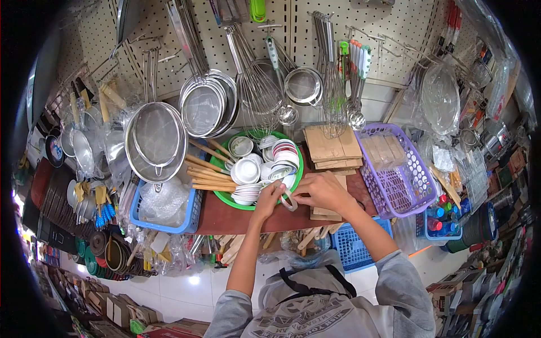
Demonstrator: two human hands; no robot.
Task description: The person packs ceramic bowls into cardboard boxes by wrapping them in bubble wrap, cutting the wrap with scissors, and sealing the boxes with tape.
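Note:
In the head view, a pale, narrow ring [289, 201] like a small tape roll hangs between my two hands, over the front edge of the green basin. My left hand [269, 198] has its fingers closed on the ring's left side. From the right, my right hand [321, 192] pinches at the ring's other edge; its fingertips are partly hidden. Just beyond them, the green basin [302, 163] holds many small white bowls [246, 170], some stacked on their sides. Wooden handles [211, 177] stick out over the basin's left rim.
Flat cardboard pieces [332, 145] lie right of the basin, beside a purple basket [397, 197] holding brown packs. A blue basket [194, 211] with plastic wrap stands left. Strainers [156, 138] and whisks [256, 90] hang from the pegboard behind. Another blue basket [360, 245] sits below the red tabletop.

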